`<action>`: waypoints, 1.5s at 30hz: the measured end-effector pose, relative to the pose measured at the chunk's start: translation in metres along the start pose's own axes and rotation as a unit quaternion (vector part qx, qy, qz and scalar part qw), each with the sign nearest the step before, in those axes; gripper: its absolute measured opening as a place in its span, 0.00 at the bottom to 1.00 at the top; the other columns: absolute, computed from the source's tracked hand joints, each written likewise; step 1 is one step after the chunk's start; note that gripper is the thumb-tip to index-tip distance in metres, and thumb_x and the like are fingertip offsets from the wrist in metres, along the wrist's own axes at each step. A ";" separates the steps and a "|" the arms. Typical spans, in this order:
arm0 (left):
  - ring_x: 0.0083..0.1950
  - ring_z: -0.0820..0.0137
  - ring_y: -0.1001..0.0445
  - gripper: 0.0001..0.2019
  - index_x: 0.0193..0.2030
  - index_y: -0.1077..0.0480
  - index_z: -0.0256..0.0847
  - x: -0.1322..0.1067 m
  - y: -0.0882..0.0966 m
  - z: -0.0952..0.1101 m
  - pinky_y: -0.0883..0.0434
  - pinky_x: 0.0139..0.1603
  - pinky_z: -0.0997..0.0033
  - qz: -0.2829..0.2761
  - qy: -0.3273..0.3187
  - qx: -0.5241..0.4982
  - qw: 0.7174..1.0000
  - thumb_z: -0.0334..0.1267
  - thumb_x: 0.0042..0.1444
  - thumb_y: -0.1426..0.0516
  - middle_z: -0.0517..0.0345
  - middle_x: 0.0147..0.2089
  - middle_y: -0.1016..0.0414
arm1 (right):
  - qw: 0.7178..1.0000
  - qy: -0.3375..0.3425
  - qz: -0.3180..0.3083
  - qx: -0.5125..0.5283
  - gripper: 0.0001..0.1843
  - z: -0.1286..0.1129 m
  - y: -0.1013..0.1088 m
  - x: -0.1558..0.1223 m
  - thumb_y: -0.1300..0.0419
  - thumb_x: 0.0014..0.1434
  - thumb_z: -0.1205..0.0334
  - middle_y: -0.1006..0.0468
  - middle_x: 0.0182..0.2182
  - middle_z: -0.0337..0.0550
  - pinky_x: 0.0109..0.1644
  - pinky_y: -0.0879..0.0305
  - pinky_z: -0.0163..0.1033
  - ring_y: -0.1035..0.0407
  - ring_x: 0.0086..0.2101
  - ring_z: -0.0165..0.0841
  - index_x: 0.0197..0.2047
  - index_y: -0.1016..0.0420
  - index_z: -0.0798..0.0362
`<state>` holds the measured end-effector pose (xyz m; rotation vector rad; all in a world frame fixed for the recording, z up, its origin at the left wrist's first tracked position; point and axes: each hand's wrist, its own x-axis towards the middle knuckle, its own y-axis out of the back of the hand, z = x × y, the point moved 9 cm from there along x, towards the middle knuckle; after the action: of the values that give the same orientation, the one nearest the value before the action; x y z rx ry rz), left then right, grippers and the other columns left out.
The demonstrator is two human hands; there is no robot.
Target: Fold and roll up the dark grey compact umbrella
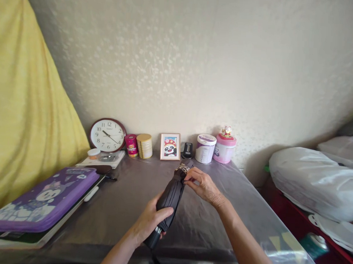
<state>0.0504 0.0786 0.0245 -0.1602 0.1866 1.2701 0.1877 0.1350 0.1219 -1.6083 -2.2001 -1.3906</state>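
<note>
A folded black umbrella (172, 195) is held above the table (125, 200), its tip pointing away from me. My left hand (149, 221) is wrapped round its lower end near the handle. My right hand (201, 184) pinches the patterned strap near the umbrella's far end, fingers closed on it.
Along the wall stand a round clock (107, 135), a pink tin (131, 145), a gold tin (144, 145), a framed panda picture (170, 146), a white tub (205, 148) and a pink tub (224, 148). A purple case (42, 200) lies left. Plastic bags (316, 180) lie right.
</note>
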 end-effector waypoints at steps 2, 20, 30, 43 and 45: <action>0.15 0.72 0.33 0.29 0.56 0.42 0.43 0.002 0.001 -0.005 0.38 0.12 0.78 0.000 0.018 -0.022 1.000 0.44 0.46 0.42 0.65 0.18 0.36 | 1.000 0.003 0.001 0.012 0.05 0.001 0.003 -0.001 0.44 0.53 0.63 0.28 0.31 0.42 0.40 0.38 0.37 0.34 0.33 0.32 0.31 0.26 0.49; 0.16 0.75 0.36 0.25 0.56 0.42 0.45 -0.002 0.001 0.003 0.36 0.14 0.78 -0.002 -0.018 0.037 0.999 0.42 0.49 0.45 0.66 0.21 0.38 | 1.000 -0.005 -0.001 0.031 0.06 0.008 -0.010 -0.001 0.43 0.54 0.59 0.28 0.27 0.40 0.33 0.40 0.33 0.35 0.30 0.30 0.29 0.27 0.52; 0.19 0.78 0.39 0.24 0.56 0.41 0.46 -0.007 0.002 0.020 0.38 0.16 0.82 0.016 -0.100 0.105 0.989 0.39 0.50 0.46 0.66 0.25 0.39 | 0.991 -0.108 0.038 0.073 0.10 0.025 -0.015 -0.003 0.38 0.47 0.59 0.31 0.25 0.35 0.30 0.39 0.32 0.37 0.25 0.27 0.32 0.34 0.52; 0.17 0.74 0.34 0.27 0.55 0.42 0.42 -0.003 -0.015 0.006 0.36 0.15 0.78 -0.028 -0.045 0.015 0.998 0.43 0.48 0.43 0.65 0.22 0.36 | 0.770 -0.350 0.165 0.508 0.19 0.055 -0.057 -0.022 0.36 0.45 0.53 0.24 0.29 0.44 0.32 0.33 0.37 0.29 0.29 0.34 0.37 0.32 0.54; 0.17 0.73 0.34 0.26 0.53 0.41 0.41 -0.002 -0.022 -0.002 0.36 0.14 0.77 -0.048 -0.018 -0.020 0.998 0.44 0.48 0.43 0.64 0.21 0.35 | 0.735 -0.361 0.211 0.534 0.16 0.058 -0.059 -0.023 0.36 0.44 0.54 0.24 0.24 0.43 0.29 0.33 0.37 0.30 0.25 0.33 0.34 0.31 0.55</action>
<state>0.0706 0.0698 0.0231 -0.1778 0.1216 1.1808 0.1754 0.1566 0.0392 -1.9571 -1.9400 0.7149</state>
